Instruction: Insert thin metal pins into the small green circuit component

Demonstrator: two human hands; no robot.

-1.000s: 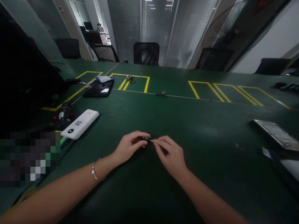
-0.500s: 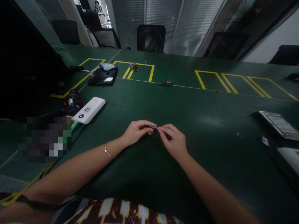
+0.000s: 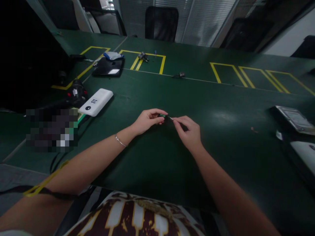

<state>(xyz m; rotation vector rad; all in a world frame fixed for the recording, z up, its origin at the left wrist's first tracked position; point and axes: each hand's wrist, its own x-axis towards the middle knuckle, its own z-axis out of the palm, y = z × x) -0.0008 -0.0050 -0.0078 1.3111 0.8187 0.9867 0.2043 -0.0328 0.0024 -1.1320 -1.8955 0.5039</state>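
Over the middle of the green table (image 3: pixel 147 157), my left hand (image 3: pixel 147 121) pinches a small green piece (image 3: pixel 162 115) between thumb and fingers; part of it is hidden by the fingers. To its right, my right hand (image 3: pixel 189 131) has thumb and forefinger closed on the end of a thin metal piece (image 3: pixel 170 118). That thin piece points left toward the green one. Whether the two touch is too small to tell.
Left of my hands lie a white power bank (image 3: pixel 99 102) and a black device (image 3: pixel 78 93). Farther back are a black tablet (image 3: pixel 108 67), metal parts (image 3: pixel 143 57) and a dark tool (image 3: pixel 181 75). A framed device (image 3: pixel 294 118) lies right.
The view has tilted down, so table and hands sit higher in the picture. My right hand is slightly farther from my left, and more of the thin metal piece shows.
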